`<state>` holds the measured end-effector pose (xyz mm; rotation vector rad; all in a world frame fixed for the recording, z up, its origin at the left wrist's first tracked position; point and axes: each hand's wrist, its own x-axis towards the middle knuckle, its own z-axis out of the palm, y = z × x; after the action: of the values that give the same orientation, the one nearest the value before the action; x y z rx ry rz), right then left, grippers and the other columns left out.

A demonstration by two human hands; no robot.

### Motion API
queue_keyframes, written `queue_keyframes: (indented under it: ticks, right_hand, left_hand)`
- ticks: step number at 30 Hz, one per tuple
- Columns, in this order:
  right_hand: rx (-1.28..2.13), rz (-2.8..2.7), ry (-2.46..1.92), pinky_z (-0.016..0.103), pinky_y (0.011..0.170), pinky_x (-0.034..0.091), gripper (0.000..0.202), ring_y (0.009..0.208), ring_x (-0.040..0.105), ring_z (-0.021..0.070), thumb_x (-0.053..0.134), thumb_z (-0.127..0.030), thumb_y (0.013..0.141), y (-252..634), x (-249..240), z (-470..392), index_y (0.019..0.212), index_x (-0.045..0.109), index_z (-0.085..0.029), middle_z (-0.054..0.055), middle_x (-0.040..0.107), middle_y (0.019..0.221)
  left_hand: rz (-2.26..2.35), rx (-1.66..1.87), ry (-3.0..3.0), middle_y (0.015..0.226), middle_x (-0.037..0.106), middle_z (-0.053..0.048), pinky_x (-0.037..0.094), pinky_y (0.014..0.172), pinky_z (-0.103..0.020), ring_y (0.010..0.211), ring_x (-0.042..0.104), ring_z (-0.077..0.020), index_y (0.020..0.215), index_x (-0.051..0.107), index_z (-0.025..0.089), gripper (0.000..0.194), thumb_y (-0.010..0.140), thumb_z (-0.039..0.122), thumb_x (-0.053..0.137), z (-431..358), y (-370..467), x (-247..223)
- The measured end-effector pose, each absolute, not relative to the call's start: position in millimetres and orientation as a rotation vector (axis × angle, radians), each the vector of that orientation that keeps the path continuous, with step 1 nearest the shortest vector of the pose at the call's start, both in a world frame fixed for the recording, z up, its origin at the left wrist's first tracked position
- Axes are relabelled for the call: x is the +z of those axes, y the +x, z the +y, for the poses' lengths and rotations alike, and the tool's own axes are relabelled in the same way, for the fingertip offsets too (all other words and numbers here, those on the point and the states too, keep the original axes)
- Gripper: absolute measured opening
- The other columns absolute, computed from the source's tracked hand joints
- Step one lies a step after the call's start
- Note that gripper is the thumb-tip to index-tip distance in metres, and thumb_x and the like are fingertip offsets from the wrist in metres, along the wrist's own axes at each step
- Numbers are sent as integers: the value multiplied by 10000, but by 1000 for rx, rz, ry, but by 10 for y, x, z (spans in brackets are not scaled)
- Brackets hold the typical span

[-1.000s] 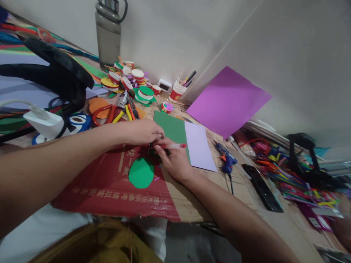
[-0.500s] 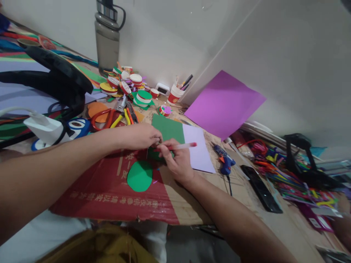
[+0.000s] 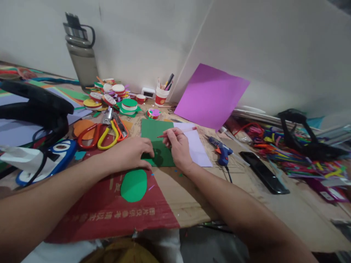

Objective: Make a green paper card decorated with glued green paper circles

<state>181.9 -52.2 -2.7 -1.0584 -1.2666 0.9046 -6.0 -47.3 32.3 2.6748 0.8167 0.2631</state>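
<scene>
My right hand (image 3: 178,146) is closed around a red pen (image 3: 189,130), whose tip points left over a dark green sheet (image 3: 157,128). With fingers apart and slightly bent, my left hand (image 3: 134,153) rests at the left edge of that sheet. Partly under the green sheet, or against its right side, lies a pale lilac sheet (image 3: 201,153); I cannot tell which. Just below my left hand, a bright green paper disc (image 3: 134,185) lies on the red part of a cardboard sheet (image 3: 109,219).
Red-handled scissors (image 3: 89,138) and yellow-handled pliers (image 3: 108,136) lie left. Behind are decorated paper cups (image 3: 129,105) and a water bottle (image 3: 83,62). A glue gun (image 3: 222,153) and black phone (image 3: 264,173) lie right. Purple paper (image 3: 212,96) leans on the wall.
My hands, close together at the pen tip before, have moved apart. The pen tip has lifted away from my left fingers, and more of the green sheet shows. The whole view has also shifted.
</scene>
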Motion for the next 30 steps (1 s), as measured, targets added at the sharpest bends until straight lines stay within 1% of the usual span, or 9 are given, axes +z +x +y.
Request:
queue_keyframes:
  ticks: [3, 6, 8, 14, 21, 26, 30]
  right_hand:
    - [929, -1276, -1055, 217, 525, 385, 311, 514, 460, 88, 544, -507, 846, 1825, -32, -513, 804, 577, -201, -40, 558, 590]
    - [937, -1289, -1047, 215, 524, 386, 314, 510, 465, 87, 539, -502, 855, 1830, -34, -506, 796, 587, -197, -37, 562, 586]
    - [943, -1290, -1038, 214, 524, 386, 313, 507, 466, 85, 540, -496, 857, 1830, -33, -503, 791, 587, -194, -37, 560, 582]
    - [956, -1305, -1041, 212, 533, 389, 315, 517, 475, 82, 527, -481, 870, 1834, -27, -494, 791, 591, -183, -37, 558, 591]
    - [975, -1305, -1035, 209, 534, 384, 307, 511, 471, 76, 531, -475, 859, 1846, -20, -473, 774, 581, -184, -44, 558, 585]
    - [979, -1298, -1034, 216, 536, 383, 303, 521, 479, 83, 539, -478, 854, 1846, -16, -474, 784, 587, -187, -39, 559, 578]
    - [1035, -1184, -993, 215, 512, 369, 271, 497, 456, 78, 567, -450, 840, 1865, -10, -429, 765, 582, -189, -39, 555, 567]
  left_hand:
    - [828, 269, 2651, 1039, 648, -68, 472, 883, -319, 962, 621, -195, 928, 726, 188, 243, 771, 372, 710, -472, -56, 307]
    - [885, 303, 2691, 1119, 617, -92, 457, 932, -369, 1053, 584, -230, 906, 730, 192, 228, 766, 371, 718, -499, -54, 300]
    - [911, 301, 2729, 1136, 612, -101, 452, 947, -392, 1083, 569, -248, 908, 729, 197, 237, 762, 382, 720, -515, -54, 306]
    - [893, 247, 2742, 1131, 625, -100, 458, 954, -372, 1076, 582, -234, 956, 713, 184, 290, 784, 416, 691, -495, -64, 341]
    - [915, 274, 2738, 1191, 598, -104, 431, 1005, -397, 1134, 543, -246, 1107, 666, 185, 411, 768, 415, 707, -489, -62, 327]
    - [897, 279, 2764, 1152, 608, -101, 442, 991, -403, 1107, 552, -258, 1092, 671, 185, 395, 767, 406, 715, -482, -54, 295]
    - [877, 320, 2733, 1119, 615, -94, 458, 966, -391, 1069, 571, -257, 1093, 670, 185, 431, 744, 431, 733, -461, -59, 275]
